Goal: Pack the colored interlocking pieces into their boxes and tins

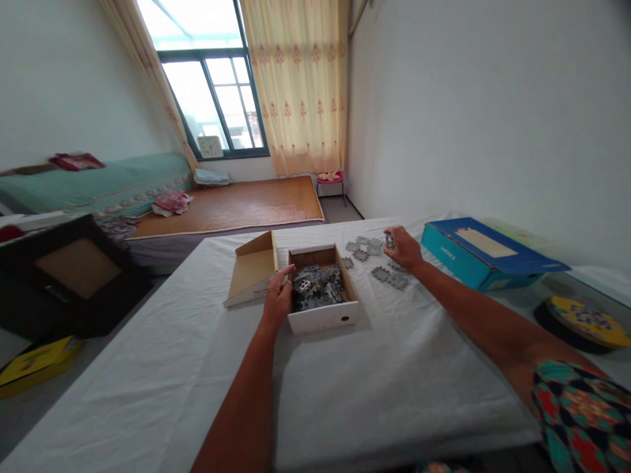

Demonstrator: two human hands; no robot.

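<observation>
A white open cardboard box (pixel 320 320) stands on the cloth-covered table, heaped with grey plastic pieces (pixel 315 286). My left hand (pixel 279 297) is at the box's left wall, its fingers and thumb closed over the edge. Off to the right, my right hand (pixel 403 247) is closed on a small grey piece (pixel 390 241) above the tabletop. Several flat grey pieces with notched edges (pixel 361 255) lie spread between the box and that hand. More of them (pixel 389 276) lie just in front of it. The box's raised lid (pixel 254 269) leans open on the left.
A blue box (pixel 463 253) sits on the table's right side, with a round yellow-topped tin (pixel 586 322) nearer me. Left of the table are a dark case (pixel 73 276) and a yellow box (pixel 39 364). A bed (pixel 236 207) stands beyond, below the window.
</observation>
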